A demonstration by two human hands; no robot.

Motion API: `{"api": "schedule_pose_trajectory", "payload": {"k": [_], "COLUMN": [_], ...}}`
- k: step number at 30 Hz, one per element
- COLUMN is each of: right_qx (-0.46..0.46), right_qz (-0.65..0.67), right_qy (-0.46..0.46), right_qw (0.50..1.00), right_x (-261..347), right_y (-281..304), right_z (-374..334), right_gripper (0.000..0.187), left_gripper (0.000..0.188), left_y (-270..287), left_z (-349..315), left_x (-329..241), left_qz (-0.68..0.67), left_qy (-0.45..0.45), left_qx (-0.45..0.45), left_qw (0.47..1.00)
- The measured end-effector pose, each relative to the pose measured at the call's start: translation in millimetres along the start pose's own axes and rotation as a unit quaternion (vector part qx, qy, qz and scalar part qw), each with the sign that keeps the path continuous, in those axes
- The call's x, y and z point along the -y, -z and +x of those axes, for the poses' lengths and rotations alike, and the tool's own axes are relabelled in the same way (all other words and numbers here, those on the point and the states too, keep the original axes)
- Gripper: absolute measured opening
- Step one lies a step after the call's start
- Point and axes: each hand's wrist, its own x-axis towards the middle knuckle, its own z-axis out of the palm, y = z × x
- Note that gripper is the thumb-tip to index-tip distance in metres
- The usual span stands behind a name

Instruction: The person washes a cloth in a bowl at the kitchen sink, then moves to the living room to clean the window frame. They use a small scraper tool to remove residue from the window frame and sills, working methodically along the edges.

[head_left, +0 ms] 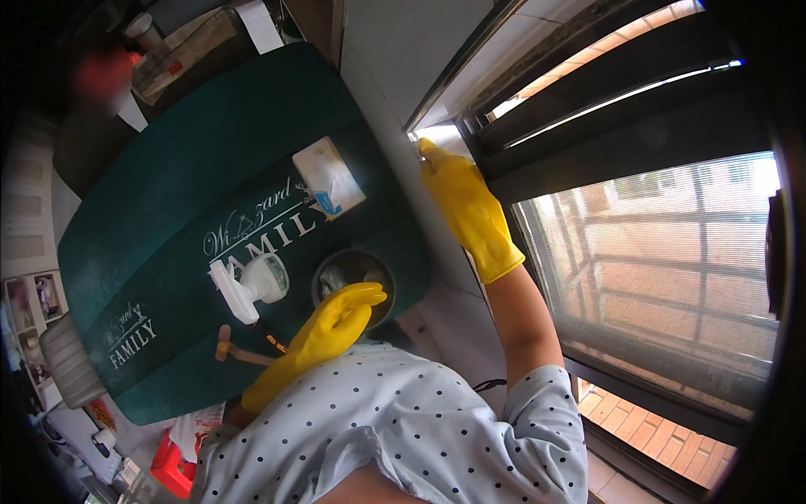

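Note:
Both my hands wear yellow rubber gloves. My right hand (468, 206) reaches forward to the ledge beside the window frame, its fingers bent together at a small pale thing I cannot make out. My left hand (332, 328) is over the near rim of a dark round bowl (389, 273), fingers stretched out and thumb curved, with nothing seen in it. Inside the bowl lies something pale and crumpled (333, 281), partly hidden. Left of the bowl is a white device with a round head (243, 290). A small wooden mallet-like tool (223, 343) lies close to my left glove.
A dark green cloth with white lettering covers the table (193, 185). A white and blue soft pack (329, 176) lies on it. The black-framed window (655, 260) with a mesh screen stands at my right. Chairs (71, 361) and a red plastic stool (174, 466) are around the table.

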Motion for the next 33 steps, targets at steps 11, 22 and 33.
{"api": "schedule_pose_trajectory", "payload": {"k": [11, 22, 33], "right_qx": [-0.028, -0.085, -0.103], "right_qz": [0.074, 0.012, -0.072], "right_qy": [-0.088, -0.039, -0.036], "right_qw": [0.993, 0.996, 0.991], "right_x": [-21.8, -52.4, -93.3], "right_y": [27.3, 7.1, -7.1], "right_z": [-66.4, -67.5, -163.5], "right_gripper": [0.037, 0.036, 0.031], "left_gripper": [0.038, 0.039, 0.036], "left_y": [-11.0, -14.6, 0.2], "left_z": [-15.2, -20.9, -28.5], "left_x": [4.9, -3.5, 11.4], "left_qz": [-0.149, -0.071, -0.160], "left_qy": [0.092, 0.099, 0.068], "left_qx": [0.011, 0.050, 0.016], "left_qw": [0.985, 0.991, 0.985]}}
